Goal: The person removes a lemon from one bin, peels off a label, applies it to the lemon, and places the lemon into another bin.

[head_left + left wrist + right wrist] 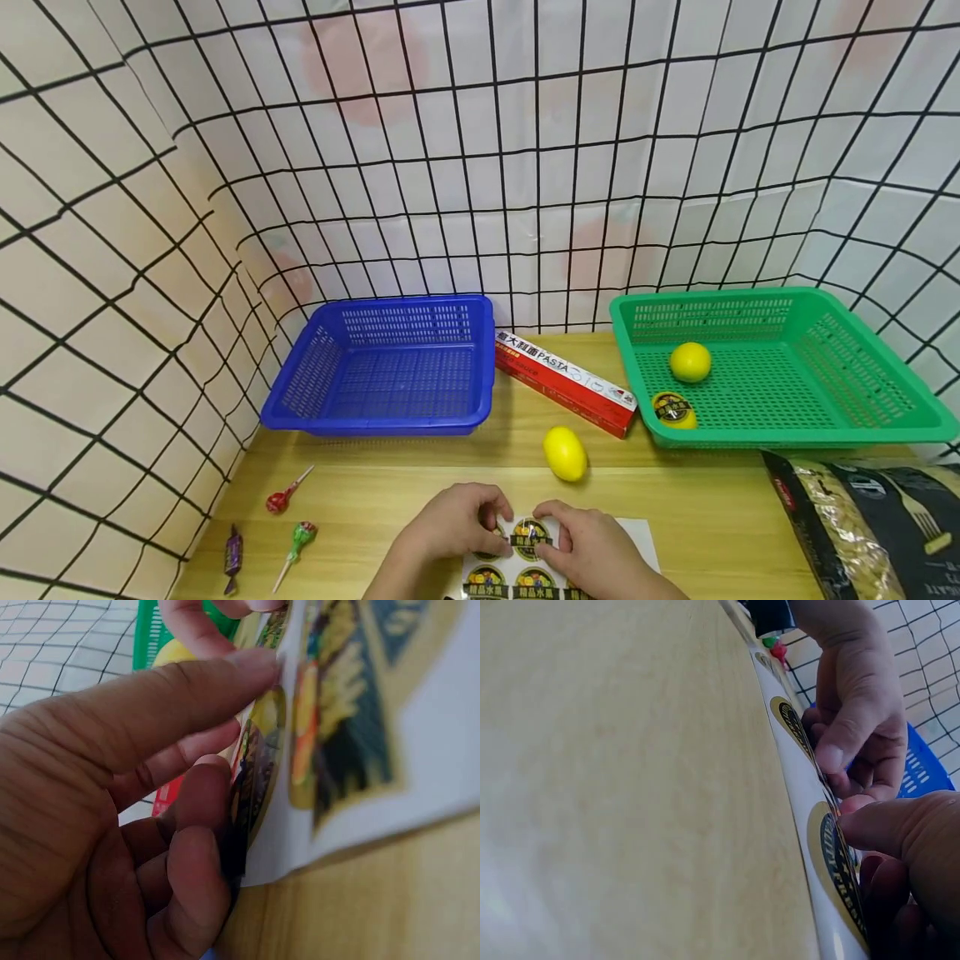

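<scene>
Two baskets (386, 367), three lemons (565, 453)

Both hands meet low at the near middle of the head view, forearms coming in from the bottom edge and angling toward each other. The left hand (457, 525) lies palm down with its fingers curled, thumb and forefinger pressed together in a pinch at the tips, the remaining fingers (191, 885) folded under toward the palm. The right hand (592, 542) sits just beside it, knuckles up, its thumb (889, 825) stretched forward and its fingers bent in, so that the fingertips of the two hands nearly touch
</scene>
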Demonstrator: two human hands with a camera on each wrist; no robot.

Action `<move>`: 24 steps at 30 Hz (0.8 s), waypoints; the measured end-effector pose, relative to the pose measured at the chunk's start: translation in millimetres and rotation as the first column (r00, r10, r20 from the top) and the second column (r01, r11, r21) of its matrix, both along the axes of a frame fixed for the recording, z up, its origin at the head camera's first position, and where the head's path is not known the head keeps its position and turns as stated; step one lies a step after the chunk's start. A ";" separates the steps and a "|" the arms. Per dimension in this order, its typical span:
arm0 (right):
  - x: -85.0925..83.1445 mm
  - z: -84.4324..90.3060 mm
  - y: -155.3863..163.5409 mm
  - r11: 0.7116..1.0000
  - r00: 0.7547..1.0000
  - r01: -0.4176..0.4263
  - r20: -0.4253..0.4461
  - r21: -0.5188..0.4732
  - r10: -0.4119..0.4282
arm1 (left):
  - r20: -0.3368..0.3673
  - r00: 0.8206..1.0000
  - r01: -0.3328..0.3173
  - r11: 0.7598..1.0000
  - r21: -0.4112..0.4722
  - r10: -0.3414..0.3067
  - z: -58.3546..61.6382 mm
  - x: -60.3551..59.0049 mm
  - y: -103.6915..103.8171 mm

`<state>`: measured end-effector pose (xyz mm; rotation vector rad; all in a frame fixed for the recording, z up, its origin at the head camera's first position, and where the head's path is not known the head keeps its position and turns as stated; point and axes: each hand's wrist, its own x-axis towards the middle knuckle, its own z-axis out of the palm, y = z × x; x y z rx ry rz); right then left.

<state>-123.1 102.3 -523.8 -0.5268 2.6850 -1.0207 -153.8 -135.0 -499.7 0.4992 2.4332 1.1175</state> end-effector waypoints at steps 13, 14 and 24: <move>-0.1 2.2 -2.3 1.000 1.000 -0.001 0.001 0.012 0.000 | -0.084 0.996 0.009 0.994 -0.110 -0.018 -1.9 2.6 2.5; 0.2 2.6 -2.5 1.000 1.000 -0.003 -0.001 0.010 0.003 | -0.079 0.997 0.008 0.994 -0.110 -0.017 -1.8 2.7 2.7; 0.8 -0.1 -4.2 0.999 0.997 -0.049 -0.062 -0.016 0.048 | -0.070 0.997 0.024 0.992 -0.123 -0.033 -1.5 1.8 4.0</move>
